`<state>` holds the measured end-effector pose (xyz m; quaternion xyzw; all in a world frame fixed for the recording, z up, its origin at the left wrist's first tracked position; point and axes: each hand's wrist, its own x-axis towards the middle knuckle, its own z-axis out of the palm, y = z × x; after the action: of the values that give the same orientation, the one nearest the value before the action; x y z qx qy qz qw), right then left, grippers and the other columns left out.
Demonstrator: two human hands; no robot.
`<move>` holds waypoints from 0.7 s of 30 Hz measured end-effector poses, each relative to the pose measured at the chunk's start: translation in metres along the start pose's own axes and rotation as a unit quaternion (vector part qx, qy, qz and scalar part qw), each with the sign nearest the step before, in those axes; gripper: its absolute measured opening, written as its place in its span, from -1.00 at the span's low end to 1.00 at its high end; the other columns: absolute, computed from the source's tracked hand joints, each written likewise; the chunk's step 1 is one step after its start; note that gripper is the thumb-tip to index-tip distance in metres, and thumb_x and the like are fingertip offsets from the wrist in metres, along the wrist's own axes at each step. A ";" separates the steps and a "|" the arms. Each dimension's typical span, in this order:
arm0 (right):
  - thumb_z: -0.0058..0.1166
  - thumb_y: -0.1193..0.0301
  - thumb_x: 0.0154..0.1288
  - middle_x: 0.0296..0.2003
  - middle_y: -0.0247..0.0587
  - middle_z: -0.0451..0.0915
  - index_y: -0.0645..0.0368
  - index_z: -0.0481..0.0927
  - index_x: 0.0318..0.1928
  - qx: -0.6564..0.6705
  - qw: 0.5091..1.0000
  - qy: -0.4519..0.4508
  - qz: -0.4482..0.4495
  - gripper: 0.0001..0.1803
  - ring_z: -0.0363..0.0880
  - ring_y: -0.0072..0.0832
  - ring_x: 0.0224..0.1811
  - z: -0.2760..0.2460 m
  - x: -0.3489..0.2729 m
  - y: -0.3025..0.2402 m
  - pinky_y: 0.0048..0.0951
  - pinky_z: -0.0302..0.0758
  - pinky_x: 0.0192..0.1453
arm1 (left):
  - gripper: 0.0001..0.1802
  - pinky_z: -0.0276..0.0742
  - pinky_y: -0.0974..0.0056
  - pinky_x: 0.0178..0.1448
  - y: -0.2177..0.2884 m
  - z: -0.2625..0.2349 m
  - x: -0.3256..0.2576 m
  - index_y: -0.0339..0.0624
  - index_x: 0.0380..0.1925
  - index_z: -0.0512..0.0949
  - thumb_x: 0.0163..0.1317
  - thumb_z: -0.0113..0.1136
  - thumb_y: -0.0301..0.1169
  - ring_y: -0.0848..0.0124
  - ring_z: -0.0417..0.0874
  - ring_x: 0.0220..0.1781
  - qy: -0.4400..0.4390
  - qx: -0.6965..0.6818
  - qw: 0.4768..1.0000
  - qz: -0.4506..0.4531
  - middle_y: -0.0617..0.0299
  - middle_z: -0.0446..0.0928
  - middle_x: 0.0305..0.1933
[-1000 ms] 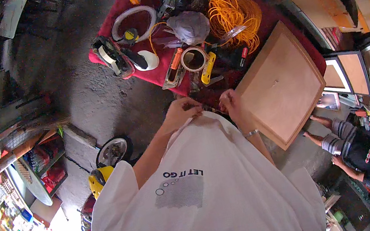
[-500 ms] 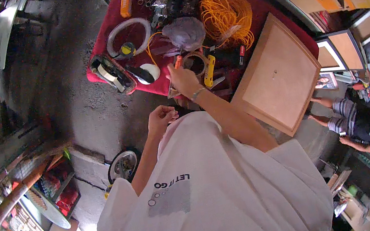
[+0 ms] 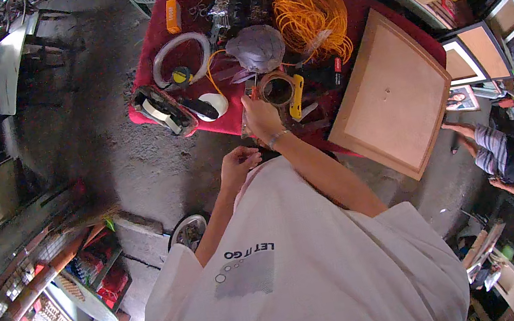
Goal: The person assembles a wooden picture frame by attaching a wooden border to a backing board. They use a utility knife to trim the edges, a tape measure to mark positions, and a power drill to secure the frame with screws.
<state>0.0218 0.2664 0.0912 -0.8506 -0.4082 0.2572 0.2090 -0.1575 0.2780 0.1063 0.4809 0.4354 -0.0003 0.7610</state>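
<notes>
My right hand (image 3: 262, 119) is closed at the front edge of the red-covered table (image 3: 231, 123), around a slim tool with an orange handle (image 3: 253, 92); its tip points away from me. Right beside these fingers lie a brown tape roll (image 3: 277, 88) and a yellow utility knife (image 3: 296, 97). A greyish plastic bag (image 3: 256, 48) sits just beyond. My left hand (image 3: 239, 166) hovers before my shirt, nearer me than the table edge. Its fingers are curled and pressed together, and whatever they may hold is hidden.
Orange wire (image 3: 315, 20) lies in a tangled coil behind the tape. A large framed board (image 3: 388, 96) leans at the table's right. Clear tubing (image 3: 181, 61), a tape measure (image 3: 181, 76) and a tape dispenser (image 3: 162, 111) lie left. Another person (image 3: 511, 154) is far right.
The view has shifted slightly. My right hand remains by the tape roll with the orange-handled tool, whose thin tip now shows. My left hand stays curled near my shirt.
</notes>
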 end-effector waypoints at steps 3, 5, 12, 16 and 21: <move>0.05 0.43 0.25 -0.50 0.08 0.61 0.13 0.46 -0.15 0.077 0.997 0.007 -0.016 -0.83 0.68 0.00 -0.37 -0.021 -0.034 0.002 -0.06 0.58 -0.28 | -0.81 0.64 0.34 -0.12 -0.002 0.006 0.005 -0.35 -0.16 0.61 0.24 0.32 -0.53 0.47 0.67 -0.28 -0.009 -0.007 1.000 0.009 0.18 0.65 -0.25; 0.10 0.47 0.24 -0.49 0.03 0.61 0.14 0.45 -0.10 0.148 0.989 0.013 -0.019 -0.77 0.68 -0.08 -0.40 -0.048 -0.064 0.008 -0.14 0.59 -0.29 | -0.83 0.63 0.35 -0.13 -0.002 0.016 0.008 -0.32 -0.19 0.61 0.24 0.32 -0.53 0.47 0.67 -0.28 -0.009 -0.013 1.000 0.016 0.19 0.64 -0.26; 0.07 0.48 0.41 -0.27 -0.16 0.60 0.10 0.27 0.36 0.549 0.812 -0.047 0.192 -0.45 0.64 -0.48 -0.32 -0.159 -0.188 0.043 -0.39 0.64 -0.27 | -0.84 0.61 0.28 -0.13 -0.009 0.078 0.035 -0.27 -0.24 0.60 0.23 0.32 -0.46 0.43 0.69 -0.28 -0.032 0.189 0.973 0.131 0.15 0.67 -0.29; 0.06 0.49 0.38 -0.27 -0.17 0.60 0.30 0.31 0.32 0.651 0.719 -0.002 0.242 -0.47 0.61 -0.50 -0.26 -0.169 -0.240 0.105 -0.42 0.62 -0.22 | -0.83 0.62 0.19 -0.13 0.004 0.167 0.065 -0.20 -0.23 0.61 0.20 0.28 -0.39 0.19 0.72 -0.21 -0.131 0.284 0.912 0.265 0.06 0.69 -0.26; 0.03 0.54 0.26 -0.27 -0.16 0.58 0.32 0.42 0.12 0.690 0.692 -0.015 0.211 -0.60 0.58 -0.46 -0.28 -0.198 -0.262 0.151 -0.37 0.61 -0.15 | -0.80 0.60 0.04 -0.17 -0.006 0.271 0.131 -0.11 -0.27 0.65 0.17 0.18 -0.29 0.02 0.68 -0.22 -0.153 0.427 0.805 0.383 0.03 0.66 -0.31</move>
<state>0.0911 -0.0599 0.2298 -0.5263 0.0716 0.5169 0.6714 0.1011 0.1309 0.0580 0.8786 0.0498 0.0323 0.4738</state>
